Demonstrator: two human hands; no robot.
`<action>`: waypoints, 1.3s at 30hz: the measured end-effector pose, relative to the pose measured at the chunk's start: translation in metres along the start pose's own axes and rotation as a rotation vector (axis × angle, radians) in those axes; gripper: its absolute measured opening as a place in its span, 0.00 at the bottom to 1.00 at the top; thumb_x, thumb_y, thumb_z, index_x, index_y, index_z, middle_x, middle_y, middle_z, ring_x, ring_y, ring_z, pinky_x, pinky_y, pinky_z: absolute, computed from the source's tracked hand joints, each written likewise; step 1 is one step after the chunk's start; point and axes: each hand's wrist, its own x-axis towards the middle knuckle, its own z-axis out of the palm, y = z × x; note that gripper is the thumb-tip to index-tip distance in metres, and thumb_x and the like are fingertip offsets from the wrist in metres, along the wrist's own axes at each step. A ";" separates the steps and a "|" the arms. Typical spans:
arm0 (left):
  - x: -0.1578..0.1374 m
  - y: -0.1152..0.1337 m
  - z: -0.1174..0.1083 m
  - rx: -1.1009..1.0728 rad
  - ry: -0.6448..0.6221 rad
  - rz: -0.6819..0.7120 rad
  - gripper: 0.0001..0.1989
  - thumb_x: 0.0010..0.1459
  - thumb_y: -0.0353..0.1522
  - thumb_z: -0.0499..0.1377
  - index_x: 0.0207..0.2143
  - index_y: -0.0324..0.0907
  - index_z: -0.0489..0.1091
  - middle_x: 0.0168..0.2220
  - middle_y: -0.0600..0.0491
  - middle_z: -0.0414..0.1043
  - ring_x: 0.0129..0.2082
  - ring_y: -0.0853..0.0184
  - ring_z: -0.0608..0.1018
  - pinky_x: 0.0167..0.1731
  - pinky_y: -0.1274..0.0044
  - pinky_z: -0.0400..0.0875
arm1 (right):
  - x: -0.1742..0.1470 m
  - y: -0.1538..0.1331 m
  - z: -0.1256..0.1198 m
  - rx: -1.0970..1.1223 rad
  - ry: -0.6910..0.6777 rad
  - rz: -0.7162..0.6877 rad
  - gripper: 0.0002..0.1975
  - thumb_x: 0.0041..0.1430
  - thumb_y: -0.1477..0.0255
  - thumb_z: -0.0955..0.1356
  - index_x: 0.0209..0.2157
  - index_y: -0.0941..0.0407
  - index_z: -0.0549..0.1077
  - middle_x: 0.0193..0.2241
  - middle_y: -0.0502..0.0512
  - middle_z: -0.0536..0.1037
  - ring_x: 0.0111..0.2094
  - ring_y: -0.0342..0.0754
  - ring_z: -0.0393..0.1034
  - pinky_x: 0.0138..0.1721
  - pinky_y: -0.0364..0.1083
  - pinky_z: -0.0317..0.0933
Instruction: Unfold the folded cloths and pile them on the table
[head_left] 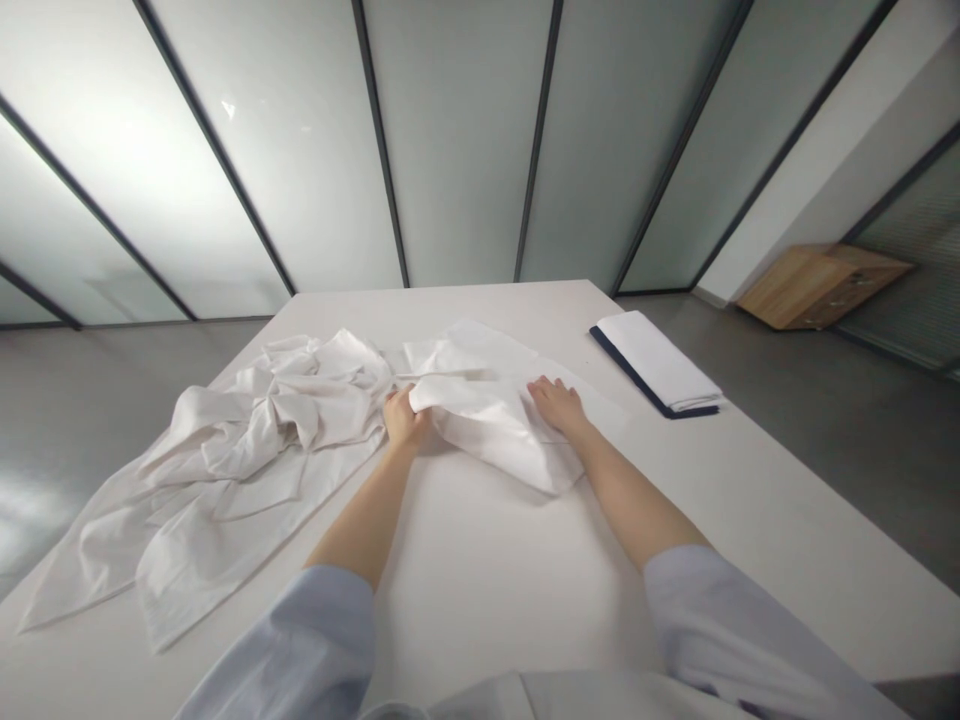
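On white table (487,560), left hand (403,418) gripping white cloth (495,420), right hand (559,404) flat, frosted glass wall (457,140) behind

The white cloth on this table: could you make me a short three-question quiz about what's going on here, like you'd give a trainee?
1. True or false: the right hand lies flat, palm down, on the white cloth.
2. What is the left hand doing?
A. Resting on the bare table
B. Gripping a fold of the white cloth
C. Touching the folded stack
3. Fill in: the folded stack with the dark edge lies on the person's ____ side of the table.

Key:
1. True.
2. B. Its fingers close on the cloth's edge, next to the crumpled pile.
3. Right.
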 end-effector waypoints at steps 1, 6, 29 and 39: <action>0.001 -0.003 -0.001 0.002 0.020 -0.052 0.11 0.56 0.30 0.51 0.30 0.40 0.73 0.29 0.48 0.75 0.37 0.58 0.78 0.40 0.71 0.66 | 0.001 0.003 -0.002 -0.021 0.011 0.065 0.31 0.68 0.55 0.51 0.63 0.57 0.61 0.68 0.60 0.52 0.67 0.63 0.42 0.63 0.65 0.37; 0.008 -0.005 -0.005 0.080 -0.011 -0.316 0.28 0.66 0.40 0.38 0.36 0.37 0.75 0.34 0.40 0.78 0.44 0.52 0.78 0.42 0.68 0.67 | 0.013 0.027 -0.021 0.027 0.054 0.364 0.42 0.64 0.48 0.51 0.65 0.66 0.55 0.67 0.71 0.48 0.67 0.72 0.37 0.61 0.71 0.33; 0.017 0.074 0.016 0.362 -0.706 0.565 0.42 0.52 0.37 0.62 0.66 0.53 0.48 0.70 0.45 0.38 0.68 0.47 0.47 0.58 0.52 0.55 | -0.022 -0.042 0.002 0.629 -0.357 -0.588 0.12 0.50 0.73 0.68 0.38 0.56 0.79 0.43 0.56 0.80 0.44 0.53 0.73 0.50 0.50 0.64; 0.015 0.084 0.033 0.374 -0.524 0.370 0.21 0.54 0.35 0.59 0.51 0.44 0.68 0.51 0.44 0.68 0.51 0.54 0.71 0.50 0.63 0.67 | -0.004 0.045 -0.020 1.003 0.542 0.002 0.10 0.46 0.63 0.65 0.22 0.54 0.73 0.19 0.50 0.74 0.27 0.48 0.70 0.35 0.47 0.64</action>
